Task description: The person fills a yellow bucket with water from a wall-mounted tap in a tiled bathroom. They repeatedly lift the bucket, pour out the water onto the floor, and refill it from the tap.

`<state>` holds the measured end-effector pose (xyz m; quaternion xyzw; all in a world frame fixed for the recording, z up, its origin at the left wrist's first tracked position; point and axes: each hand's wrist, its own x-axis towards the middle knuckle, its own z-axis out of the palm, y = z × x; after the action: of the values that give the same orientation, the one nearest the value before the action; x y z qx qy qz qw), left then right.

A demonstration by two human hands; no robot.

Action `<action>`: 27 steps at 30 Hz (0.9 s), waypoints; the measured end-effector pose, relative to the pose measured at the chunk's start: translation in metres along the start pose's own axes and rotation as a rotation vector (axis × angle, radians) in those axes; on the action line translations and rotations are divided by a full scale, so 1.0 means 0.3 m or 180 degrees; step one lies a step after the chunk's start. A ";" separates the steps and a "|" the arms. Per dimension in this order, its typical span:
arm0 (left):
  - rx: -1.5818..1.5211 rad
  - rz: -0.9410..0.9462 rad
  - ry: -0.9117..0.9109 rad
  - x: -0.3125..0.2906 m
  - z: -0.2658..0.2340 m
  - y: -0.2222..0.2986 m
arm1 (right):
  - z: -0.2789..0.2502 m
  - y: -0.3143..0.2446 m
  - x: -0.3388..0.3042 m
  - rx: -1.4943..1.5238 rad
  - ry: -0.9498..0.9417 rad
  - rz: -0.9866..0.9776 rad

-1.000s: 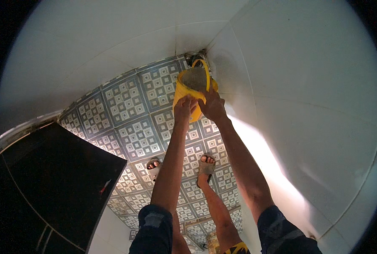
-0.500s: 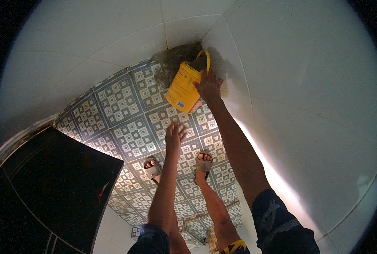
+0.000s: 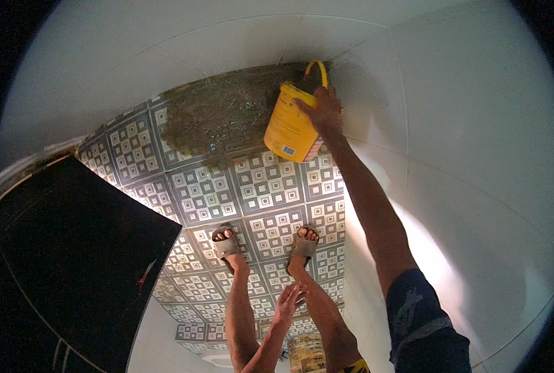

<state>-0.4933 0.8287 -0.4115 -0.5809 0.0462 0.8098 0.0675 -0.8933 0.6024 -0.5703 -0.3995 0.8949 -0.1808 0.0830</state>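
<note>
My right hand (image 3: 328, 115) grips the rim of a yellow plastic bucket (image 3: 289, 124), its fingers closed beside the raised yellow handle. The bucket is tilted, with its mouth toward the far wall corner and its base toward me. A dark, wet-looking grey-brown spill (image 3: 221, 115) covers the floor tiles left of the bucket, along the foot of the wall. What is left inside the bucket is mostly hidden. My left hand (image 3: 291, 299) hangs low in front of my right shin, fingers loosely bent and apart, holding nothing.
White tiled walls (image 3: 463, 124) meet behind the bucket and run along the right. Patterned grey-and-white tiles (image 3: 267, 180) cover the floor. A large black panel (image 3: 84, 261) stands at the left. A stained yellow-brown container (image 3: 306, 353) sits behind my legs. My sandalled feet (image 3: 228, 244) are on the tiles.
The wet patch has spread far to the left along the wall. The bucket, in my right hand, sits slightly further right in view. My left hand has drawn back toward my legs.
</note>
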 end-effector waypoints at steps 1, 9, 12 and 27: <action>0.0060 -0.0031 0.0004 0.000 0.012 0.003 | 0.001 0.001 0.001 0.0083 -0.0014 0.0023; 0.0184 0.0122 -0.0128 0.098 0.026 0.074 | -0.074 -0.001 -0.034 0.0413 0.0066 0.0020; 0.0203 0.0143 -0.0086 0.097 0.010 0.085 | -0.084 -0.017 -0.046 0.0589 0.0290 0.0050; 0.0323 0.0174 -0.0347 0.100 0.012 0.082 | -0.025 -0.088 -0.036 -0.0488 0.0077 0.0159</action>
<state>-0.5103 0.8066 -0.4390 -0.5303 0.0994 0.8384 0.0771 -0.8701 0.5962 -0.5532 -0.3800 0.9167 -0.1145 0.0458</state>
